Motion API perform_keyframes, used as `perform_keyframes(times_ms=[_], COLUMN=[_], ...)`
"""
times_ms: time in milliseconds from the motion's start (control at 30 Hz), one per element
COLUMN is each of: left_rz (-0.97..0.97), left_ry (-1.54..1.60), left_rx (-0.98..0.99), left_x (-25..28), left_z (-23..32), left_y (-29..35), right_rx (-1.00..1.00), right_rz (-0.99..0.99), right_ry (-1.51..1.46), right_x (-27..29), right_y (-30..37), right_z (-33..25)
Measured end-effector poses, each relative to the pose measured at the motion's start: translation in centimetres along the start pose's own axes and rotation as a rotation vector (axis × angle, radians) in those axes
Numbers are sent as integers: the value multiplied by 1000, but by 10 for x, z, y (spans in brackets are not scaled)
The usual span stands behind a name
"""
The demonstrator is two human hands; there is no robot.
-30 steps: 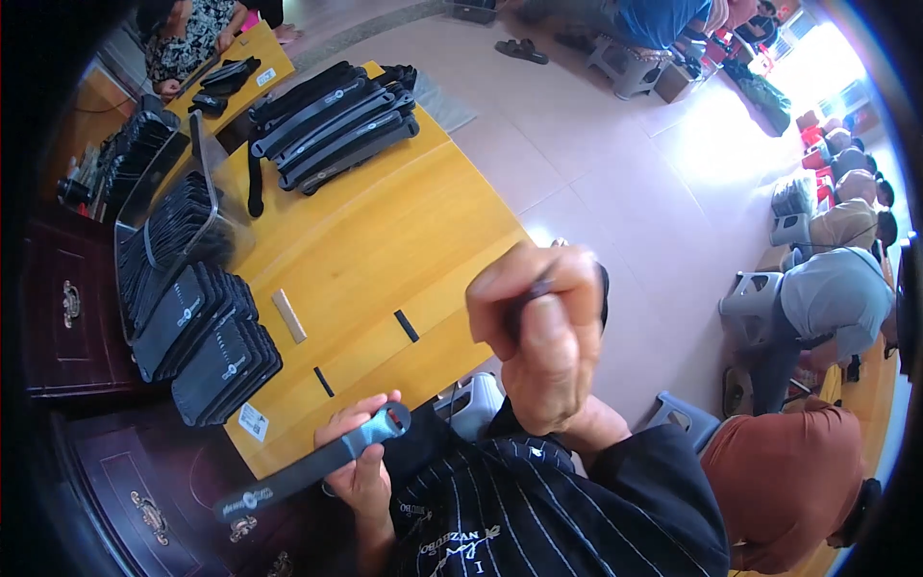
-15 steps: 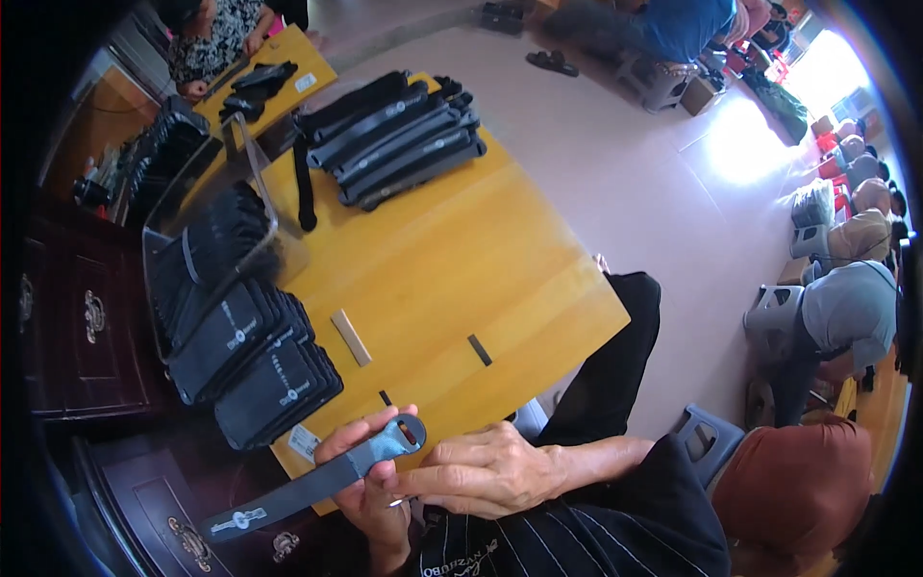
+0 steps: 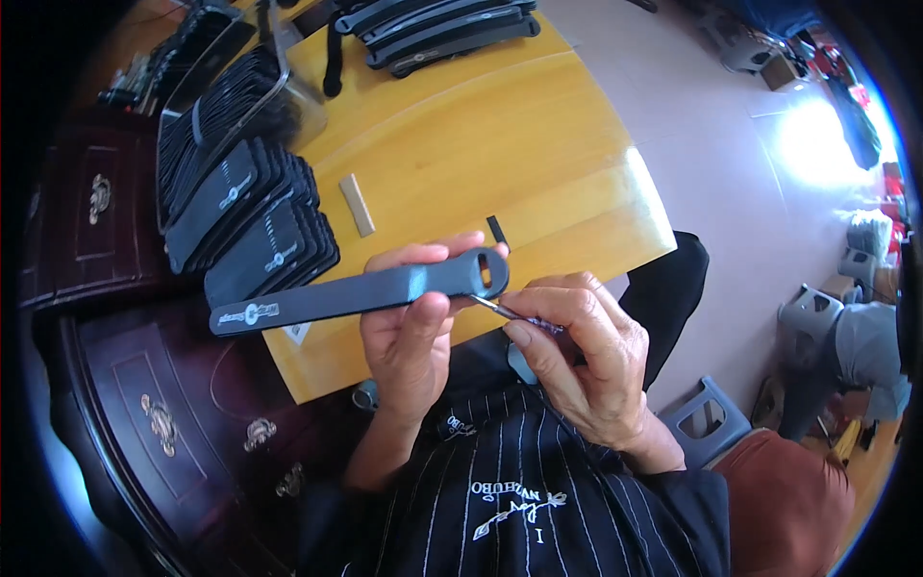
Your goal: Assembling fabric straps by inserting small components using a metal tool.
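Note:
My left hand (image 3: 409, 351) is closed around a long dark grey strap (image 3: 336, 296) with white print at its far left end. The strap's right end is rounded and has a slot in it; a blue-green sheen shows beside my fingers. In my right hand (image 3: 591, 361) a slim tool (image 3: 496, 307) with a silver pointed tip is pinched between thumb and fingers. Its tip meets the lower edge of the strap just under the slotted end. The rest of the tool is mostly hidden by my fingers, so its kind is unclear.
On the yellow table (image 3: 433, 144) lie a beige strip (image 3: 357, 205), a small black strip (image 3: 496, 231) and a strap pile (image 3: 452, 43). Stacked black printed pieces (image 3: 274, 240) lean out of a clear bin (image 3: 303, 101). Dark wooden drawers (image 3: 115, 385) stand left; a grey stool (image 3: 711, 418) stands right.
The strap has risen in view and turned closer to level. My right hand has drawn back from the strap's end, and the silver-tipped tool now shows in it. The view has tilted downward.

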State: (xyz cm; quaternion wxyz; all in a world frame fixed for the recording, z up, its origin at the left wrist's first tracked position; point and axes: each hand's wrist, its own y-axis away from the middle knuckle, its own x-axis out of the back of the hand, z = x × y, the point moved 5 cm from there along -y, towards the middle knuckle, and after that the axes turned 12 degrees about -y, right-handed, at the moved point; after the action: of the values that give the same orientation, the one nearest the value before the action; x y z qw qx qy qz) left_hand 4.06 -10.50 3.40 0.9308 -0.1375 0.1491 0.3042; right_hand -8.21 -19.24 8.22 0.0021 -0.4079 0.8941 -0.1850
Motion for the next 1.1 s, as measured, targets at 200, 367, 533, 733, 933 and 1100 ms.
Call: perform_keyframes(times_ms=[200,367,533,733,933,1100], left_rz=[1,40,-4,-24,129,127], left_ry=[-73,-162,-72,-350,-314,-265], left_rx=[-40,43,34,-101,41,26], left_x=[-26,-32,-41,-26,-6,-3], left_z=[-9,-17,-22,-17,-28,-19], left_y=[13,24,24,31,37,37], right_rx=[9,-119,-139,-130,155,9], right_rz=[54,11,46,14,197,619], right_ry=[-23,-91,-119,-206,-100,-231], right_x=[13,24,32,19,61,81], right_y=[24,34,40,38,43,13], right_z=[14,18,20,31,-20,-6])
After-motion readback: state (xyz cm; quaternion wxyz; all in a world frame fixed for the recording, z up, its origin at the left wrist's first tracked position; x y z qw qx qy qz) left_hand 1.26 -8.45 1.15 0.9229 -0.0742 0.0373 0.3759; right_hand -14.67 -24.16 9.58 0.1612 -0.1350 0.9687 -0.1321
